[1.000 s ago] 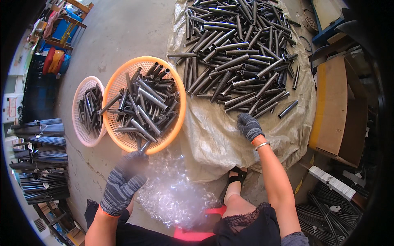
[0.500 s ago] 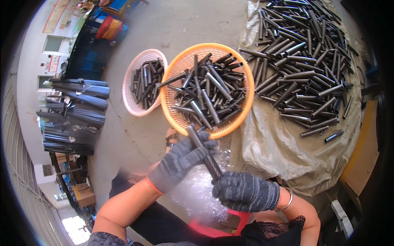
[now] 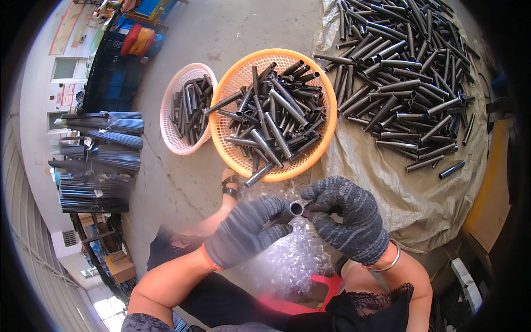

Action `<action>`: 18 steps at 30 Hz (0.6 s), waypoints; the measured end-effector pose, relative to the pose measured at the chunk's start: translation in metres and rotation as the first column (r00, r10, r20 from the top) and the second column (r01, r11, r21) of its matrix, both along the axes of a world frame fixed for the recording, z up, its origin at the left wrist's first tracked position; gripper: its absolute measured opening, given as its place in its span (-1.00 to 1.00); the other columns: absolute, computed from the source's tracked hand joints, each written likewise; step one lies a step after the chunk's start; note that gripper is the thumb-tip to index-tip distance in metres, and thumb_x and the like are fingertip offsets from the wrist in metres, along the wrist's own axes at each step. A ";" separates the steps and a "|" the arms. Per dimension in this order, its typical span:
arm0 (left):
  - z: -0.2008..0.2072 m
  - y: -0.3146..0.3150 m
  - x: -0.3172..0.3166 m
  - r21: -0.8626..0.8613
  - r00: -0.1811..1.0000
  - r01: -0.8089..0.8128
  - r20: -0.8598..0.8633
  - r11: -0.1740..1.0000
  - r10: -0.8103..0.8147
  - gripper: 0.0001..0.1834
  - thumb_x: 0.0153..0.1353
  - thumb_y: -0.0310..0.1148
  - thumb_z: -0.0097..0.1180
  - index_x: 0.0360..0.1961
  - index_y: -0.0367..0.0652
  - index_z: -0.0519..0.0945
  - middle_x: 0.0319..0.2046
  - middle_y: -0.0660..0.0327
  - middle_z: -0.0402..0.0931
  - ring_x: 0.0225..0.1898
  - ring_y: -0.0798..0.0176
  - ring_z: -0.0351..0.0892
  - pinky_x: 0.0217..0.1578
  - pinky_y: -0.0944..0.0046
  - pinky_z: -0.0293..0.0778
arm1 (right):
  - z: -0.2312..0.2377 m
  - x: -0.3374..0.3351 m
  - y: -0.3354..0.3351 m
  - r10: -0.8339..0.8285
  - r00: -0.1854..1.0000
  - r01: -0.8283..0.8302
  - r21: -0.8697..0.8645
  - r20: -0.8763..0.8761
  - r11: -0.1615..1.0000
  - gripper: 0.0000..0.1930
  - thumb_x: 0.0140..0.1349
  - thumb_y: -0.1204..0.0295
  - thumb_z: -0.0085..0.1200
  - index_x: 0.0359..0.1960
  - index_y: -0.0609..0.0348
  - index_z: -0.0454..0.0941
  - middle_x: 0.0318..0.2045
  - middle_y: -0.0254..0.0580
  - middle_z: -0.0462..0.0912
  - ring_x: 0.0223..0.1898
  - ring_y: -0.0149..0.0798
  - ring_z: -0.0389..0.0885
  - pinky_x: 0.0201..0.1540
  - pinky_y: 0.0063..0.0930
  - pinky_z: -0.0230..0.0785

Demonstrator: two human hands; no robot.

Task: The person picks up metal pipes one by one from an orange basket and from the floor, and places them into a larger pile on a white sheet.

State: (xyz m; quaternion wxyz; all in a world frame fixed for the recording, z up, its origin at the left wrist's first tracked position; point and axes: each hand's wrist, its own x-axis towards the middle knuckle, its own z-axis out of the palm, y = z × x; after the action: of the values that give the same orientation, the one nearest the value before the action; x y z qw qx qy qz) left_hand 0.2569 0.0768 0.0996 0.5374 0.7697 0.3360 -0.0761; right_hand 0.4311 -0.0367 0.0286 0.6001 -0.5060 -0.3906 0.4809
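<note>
- The left hand, in a grey knit glove, is closed around a short dark metal tube, whose open round end faces up toward the camera.
- The right hand, gloved the same way, is curled at the tube's open end, fingertips touching it; a thin bangle sits on that wrist.
- The held tube is near the person, above the lap, just near of the orange basket.
- The orange basket stands on the concrete floor, filled with similar dark tubes lying crosswise; one tube sticks out over its near rim.
- A smaller pink basket touches the orange one on its left and holds fewer tubes.
- To the right, a large heap of tubes lies on a pale sack cloth spread over the floor.
- Crumpled clear plastic film lies under the hands, over the lap.
- On the far left, bundles of long dark rods are stacked.
</note>
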 end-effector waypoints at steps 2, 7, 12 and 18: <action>-0.001 -0.003 0.001 0.064 1.000 0.005 0.004 0.998 -0.006 -0.71 0.10 -0.49 0.28 -0.12 -0.27 0.58 -0.37 0.14 0.60 -0.32 0.23 0.60 -0.25 0.27 0.45 | 0.004 0.002 0.005 -0.025 0.989 0.013 0.084 0.144 0.996 -0.83 -0.02 0.67 0.17 -0.36 0.23 0.51 -0.30 -0.03 0.64 -0.30 -0.10 0.67 -0.26 -0.36 0.50; -0.003 -0.004 0.000 0.216 0.990 0.135 -0.063 0.967 -0.124 -0.72 0.09 -0.42 0.28 -0.15 -0.20 0.59 -0.41 0.13 0.58 -0.36 0.09 0.59 -0.29 0.20 0.39 | 0.004 0.002 0.001 -0.032 0.987 0.021 0.072 0.160 0.997 -0.80 -0.03 0.67 0.16 -0.33 0.21 0.54 -0.34 -0.04 0.66 -0.35 -0.04 0.67 -0.30 -0.33 0.51; -0.005 -0.007 0.000 0.293 0.987 0.155 -0.087 0.944 -0.135 -0.77 0.12 -0.28 0.23 -0.20 -0.09 0.61 -0.44 0.20 0.58 -0.39 0.09 0.57 -0.23 0.07 0.24 | 0.000 0.003 -0.002 -0.023 0.986 0.013 0.062 0.164 0.998 -0.79 -0.01 0.66 0.16 -0.30 0.20 0.56 -0.35 -0.05 0.66 -0.37 -0.05 0.67 -0.30 -0.34 0.52; -0.006 -0.005 -0.002 0.385 0.972 0.230 -0.133 0.894 -0.193 -0.79 0.14 -0.21 0.19 -0.25 -0.05 0.59 -0.46 0.23 0.56 -0.41 0.12 0.56 -0.21 0.00 0.17 | 0.008 0.005 0.002 0.008 0.986 -0.012 0.021 0.165 1.000 -0.80 0.02 0.67 0.14 -0.29 0.19 0.57 -0.35 -0.05 0.66 -0.38 -0.08 0.67 -0.31 -0.37 0.52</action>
State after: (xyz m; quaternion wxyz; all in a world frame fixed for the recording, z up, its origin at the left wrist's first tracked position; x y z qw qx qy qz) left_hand 0.2553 0.0716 0.0936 0.3422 0.8905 0.2829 -0.0995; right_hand 0.4361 -0.0346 0.0368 0.5690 -0.5353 -0.4467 0.4361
